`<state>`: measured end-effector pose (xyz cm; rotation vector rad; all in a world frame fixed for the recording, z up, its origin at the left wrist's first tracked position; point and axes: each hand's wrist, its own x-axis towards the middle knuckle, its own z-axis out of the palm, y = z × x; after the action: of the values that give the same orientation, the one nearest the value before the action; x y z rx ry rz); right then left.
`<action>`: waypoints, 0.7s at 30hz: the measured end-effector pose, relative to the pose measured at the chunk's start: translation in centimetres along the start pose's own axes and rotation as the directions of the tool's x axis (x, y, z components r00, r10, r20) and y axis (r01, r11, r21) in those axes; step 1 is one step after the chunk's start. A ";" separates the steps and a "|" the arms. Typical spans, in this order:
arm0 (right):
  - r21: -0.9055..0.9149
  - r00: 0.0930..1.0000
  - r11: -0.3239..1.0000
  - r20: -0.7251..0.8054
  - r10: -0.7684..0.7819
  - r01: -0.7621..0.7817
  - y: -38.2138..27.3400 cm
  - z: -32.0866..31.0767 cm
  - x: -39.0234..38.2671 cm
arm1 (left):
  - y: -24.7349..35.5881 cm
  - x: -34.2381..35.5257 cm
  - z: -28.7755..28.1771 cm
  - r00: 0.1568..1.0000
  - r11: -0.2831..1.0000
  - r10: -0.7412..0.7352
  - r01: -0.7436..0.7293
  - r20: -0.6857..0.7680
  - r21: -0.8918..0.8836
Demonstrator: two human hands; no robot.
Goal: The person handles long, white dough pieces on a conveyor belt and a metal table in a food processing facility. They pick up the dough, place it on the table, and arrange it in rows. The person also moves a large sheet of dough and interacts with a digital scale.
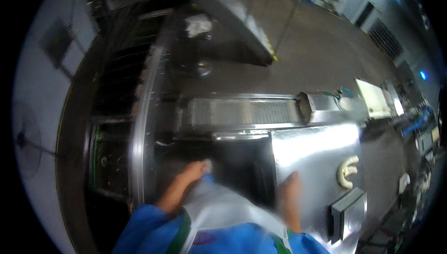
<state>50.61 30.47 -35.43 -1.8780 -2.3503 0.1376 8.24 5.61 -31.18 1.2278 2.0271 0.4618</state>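
In front of my apron [223, 205], my left hand [193, 172] looks closed around a small whitish thing [207, 164], too blurred to name. A bit of blue shows just below its fingers. My right hand [292, 186] is smeared by motion and lies over or near the left part of the shiny metal table [312, 161]; its fingers cannot be made out. Farther right on that table lies a cream-coloured, curved piece with prongs [345, 174]. Nearer to me stands a grey metal box [349, 212], perhaps a scale.
Beyond the table runs a mesh conveyor [242, 111] with a metal housing [321, 107] at its right end. A long metal rail [139, 151] edges dark machinery on the left. A white board [373, 98] stands at the far right. Sloping metal equipment [233, 9] juts out ahead.
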 end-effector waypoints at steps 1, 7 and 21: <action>-0.002 0.997 0.998 0.044 0.062 -0.062 -0.6 -2.4 0.0 | 0.0 2.1 -1.1 0.999 0.997 0.031 -0.032 0.018 0.074; -0.041 0.911 0.940 0.237 0.337 -0.337 -3.2 -4.3 3.0 | 2.5 10.2 -10.2 0.976 0.967 0.220 -0.217 0.003 -0.136; -0.024 0.943 0.954 0.147 0.299 -0.299 -8.1 -4.0 12.6 | 4.1 13.2 -14.8 0.975 0.147 -0.199 0.133 0.102 -0.980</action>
<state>40.67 40.91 -29.68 -2.2890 -2.1320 0.3165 -3.88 19.97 -23.62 0.0948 1.2651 1.4376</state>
